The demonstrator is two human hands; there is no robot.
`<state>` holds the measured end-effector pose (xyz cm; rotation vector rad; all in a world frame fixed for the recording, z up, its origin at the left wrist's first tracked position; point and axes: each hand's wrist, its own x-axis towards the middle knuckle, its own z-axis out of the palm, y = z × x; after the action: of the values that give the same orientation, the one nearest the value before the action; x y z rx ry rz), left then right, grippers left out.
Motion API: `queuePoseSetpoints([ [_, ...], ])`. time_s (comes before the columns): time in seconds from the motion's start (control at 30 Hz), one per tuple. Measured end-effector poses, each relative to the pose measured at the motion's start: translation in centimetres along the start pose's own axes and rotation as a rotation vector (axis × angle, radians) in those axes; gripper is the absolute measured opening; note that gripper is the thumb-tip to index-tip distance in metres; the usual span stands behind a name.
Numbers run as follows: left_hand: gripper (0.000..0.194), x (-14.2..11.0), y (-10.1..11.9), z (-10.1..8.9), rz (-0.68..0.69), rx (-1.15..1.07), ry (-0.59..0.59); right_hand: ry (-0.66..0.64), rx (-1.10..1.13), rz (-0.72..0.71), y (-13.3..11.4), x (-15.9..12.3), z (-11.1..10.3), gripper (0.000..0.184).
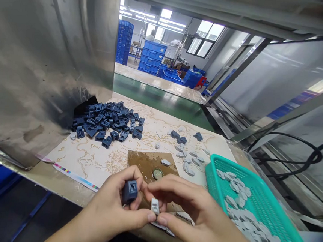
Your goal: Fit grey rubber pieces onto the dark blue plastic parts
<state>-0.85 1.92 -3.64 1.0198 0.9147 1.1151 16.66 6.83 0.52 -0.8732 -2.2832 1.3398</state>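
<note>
Nearest the camera, the left hand (pixel 114 203) was closed around a dark blue plastic block (pixel 130 191), gripping it between thumb and fingers just above the front edge of the tabletop (pixel 60 176). The right hand (pixel 195 214) was touching the left one and pinched a small grey piece (pixel 155 206) between thumb and forefinger, just beside the blue block and slightly below it. Behind the hands lay a brown board (pixel 146 161) with a round green disc (pixel 157 173) on it. To the right stood a green basket (pixel 267 209) holding a heap of grey pieces (pixel 254 229). Farther back, more loose grey pieces (pixel 187 161) were scattered on a pale printed sheet (pixel 96 156). Beyond those, at the left, a pile of dark blue blocks (pixel 107 122) rested against a steel panel (pixel 42 58). In the distance stood stacked blue crates (pixel 153 56).
</note>
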Motion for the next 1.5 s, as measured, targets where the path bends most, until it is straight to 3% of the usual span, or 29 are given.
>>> queuePoseSetpoints([
  [0.13, 0.031, 0.1, -0.1, -0.5, -0.018, 0.017, -0.114, -0.225, -0.010, 0.003, -0.7, 1.2, -1.0, 0.025],
  [0.27, 0.034, 0.4, 0.1, -0.6, -0.032, -0.110, -0.212, -0.238, 0.105, 0.027, -0.6, 1.7, -1.2, 0.011],
  [0.43, 0.036, -0.1, -0.5, -0.7, -0.070, -0.237, 0.026, -0.046, 0.661, 0.011, 0.5, 1.2, -1.2, 0.014],
  [0.53, 0.030, -0.4, -1.1, -0.9, -0.084, -0.330, 0.094, 0.005, 0.834, 0.055, 1.2, 0.9, -1.3, 0.019],
  [0.8, 0.042, -0.2, -1.9, -0.9, -0.049, -0.274, 0.117, 0.102, 0.792, 0.138, 2.3, 1.4, -2.1, 0.016],
  [0.9, 0.032, 0.0, -2.3, -1.2, -0.025, -0.297, 0.194, 0.073, 0.817, 0.109, 2.7, 1.7, -2.5, 0.015],
  [1.0, 0.024, 0.1, -2.6, -1.7, -0.017, -0.231, 0.125, 0.035, 0.811, 0.091, 2.8, 2.1, -2.7, 0.012],
  [1.1, 0.022, 0.3, -2.6, -2.1, 0.017, -0.180, 0.087, 0.064, 0.632, 0.088, 2.7, 2.5, -3.1, 0.009],
  [1.3, 0.020, 0.5, -2.7, -2.2, 0.014, -0.162, 0.137, 0.125, -0.377, 0.082, 2.9, 4.0, -3.7, 0.020],
  [1.5, 0.022, 0.1, -3.4, -2.1, 0.030, -0.215, 0.159, 0.053, -0.616, -0.040, 3.7, 4.8, -3.7, 0.019],
])
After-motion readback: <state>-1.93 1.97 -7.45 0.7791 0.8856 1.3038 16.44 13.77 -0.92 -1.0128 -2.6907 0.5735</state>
